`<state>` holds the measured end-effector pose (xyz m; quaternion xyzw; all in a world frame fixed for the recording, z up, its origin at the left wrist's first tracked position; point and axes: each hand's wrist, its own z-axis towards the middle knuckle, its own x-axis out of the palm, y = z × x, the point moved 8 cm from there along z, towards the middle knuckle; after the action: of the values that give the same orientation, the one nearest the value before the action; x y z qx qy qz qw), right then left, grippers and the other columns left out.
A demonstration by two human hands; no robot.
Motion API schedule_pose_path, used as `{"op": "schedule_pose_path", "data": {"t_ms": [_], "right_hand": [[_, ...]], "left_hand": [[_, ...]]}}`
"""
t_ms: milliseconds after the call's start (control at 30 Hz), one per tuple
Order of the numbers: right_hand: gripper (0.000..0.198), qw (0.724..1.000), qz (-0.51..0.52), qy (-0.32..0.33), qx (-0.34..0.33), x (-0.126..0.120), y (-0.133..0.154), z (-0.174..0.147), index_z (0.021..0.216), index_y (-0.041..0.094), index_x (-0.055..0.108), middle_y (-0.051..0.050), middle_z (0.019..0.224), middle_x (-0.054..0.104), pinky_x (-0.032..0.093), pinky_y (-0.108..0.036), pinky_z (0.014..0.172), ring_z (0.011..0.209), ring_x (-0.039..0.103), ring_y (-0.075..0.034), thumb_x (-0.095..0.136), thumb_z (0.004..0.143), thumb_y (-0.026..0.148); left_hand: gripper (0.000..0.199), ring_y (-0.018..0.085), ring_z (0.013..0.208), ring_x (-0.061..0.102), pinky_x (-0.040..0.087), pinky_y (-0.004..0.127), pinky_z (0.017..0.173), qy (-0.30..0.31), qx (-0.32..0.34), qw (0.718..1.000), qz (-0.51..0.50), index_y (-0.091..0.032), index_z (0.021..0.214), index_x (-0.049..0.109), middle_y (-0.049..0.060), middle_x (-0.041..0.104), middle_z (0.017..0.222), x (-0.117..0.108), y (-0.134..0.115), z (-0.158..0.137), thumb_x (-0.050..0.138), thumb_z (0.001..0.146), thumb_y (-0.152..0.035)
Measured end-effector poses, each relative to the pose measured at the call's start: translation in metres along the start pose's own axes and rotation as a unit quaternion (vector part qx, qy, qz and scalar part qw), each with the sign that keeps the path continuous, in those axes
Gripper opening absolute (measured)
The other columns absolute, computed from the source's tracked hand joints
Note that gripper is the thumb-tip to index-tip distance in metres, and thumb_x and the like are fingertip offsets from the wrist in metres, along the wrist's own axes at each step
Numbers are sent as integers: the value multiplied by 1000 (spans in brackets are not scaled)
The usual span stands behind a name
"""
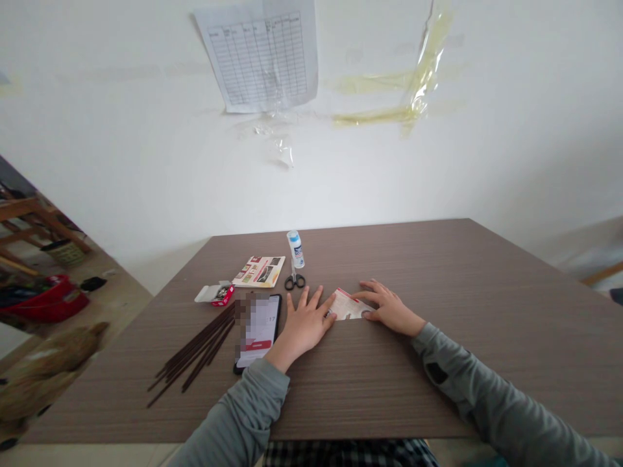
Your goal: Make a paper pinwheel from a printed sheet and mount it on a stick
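Observation:
A small piece of printed paper (346,307), folded to roughly a triangle, lies on the table between my hands. My left hand (305,322) rests with spread fingers, its thumb and forefinger at the paper's left corner. On the other side, my right hand (389,306) touches the right corner, fingers stretched out over the edge. Just left of my left hand is a phone (257,331) with a lit screen. Black-handled scissors (294,281) lie beyond my left fingertips, against the base of a white glue bottle (295,249) with a blue cap.
Several thin dark sticks (195,350) lie left of the phone. Behind them are an opened small red-and-white box (217,294) and a stack of printed paper (259,272). The brown table (438,266) meets a white wall. A red basin (46,298) stands on the floor at left.

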<state>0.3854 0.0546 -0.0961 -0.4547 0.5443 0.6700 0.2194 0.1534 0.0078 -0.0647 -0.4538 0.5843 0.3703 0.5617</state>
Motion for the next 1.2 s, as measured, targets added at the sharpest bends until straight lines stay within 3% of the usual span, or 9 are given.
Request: {"op": "schedule_pose_path", "data": {"t_ms": [133,433,567,733,1000,1200], "right_hand": [[74,999,25,23,-21,-7,-13,1,166,41,93,-11,201,65,41,-79,156,196,46,-49,89,95,20],[73,997,52,39,-47,-22,-17,-2,152,41,101,-9,192,75,46,-76,154,187,61,-47,84,83,22],[62,997,49,34,-48,-22,-14,-4,148,39,102,-8,189,78,46,-73,156,185,63,-44,79,93,25],[29,998,4,-59,-12,-13,2,-11,136,35,100,-13,181,81,53,-75,148,178,67,-47,85,113,44],[38,992,-66,-112,11,7,24,-14,133,31,86,-16,172,79,58,-67,141,169,68,-47,96,111,62],[38,994,-55,-94,23,5,17,-11,137,31,86,-17,176,78,57,-68,144,172,67,-46,97,110,57]], "left_hand": [[66,55,200,37,30,99,154,4,-6,1000,-10,-46,203,54,11,46,213,-1,-1,0,55,137,-46],[65,54,199,39,31,99,153,-13,2,1000,-14,-45,201,59,12,49,212,0,-1,-1,54,136,-45],[65,50,199,40,31,97,155,-28,0,999,-17,-40,200,60,15,54,210,1,-1,-1,56,135,-43],[56,47,196,48,33,95,156,-35,7,998,-42,-36,187,75,14,63,204,1,-6,3,58,133,-35],[49,52,190,54,35,89,159,-58,-18,996,-64,-30,172,86,18,70,197,-9,-19,2,76,128,-48],[52,51,191,53,35,86,160,-51,-16,996,-71,-29,179,82,16,68,199,-11,-15,1,73,130,-44]]}}
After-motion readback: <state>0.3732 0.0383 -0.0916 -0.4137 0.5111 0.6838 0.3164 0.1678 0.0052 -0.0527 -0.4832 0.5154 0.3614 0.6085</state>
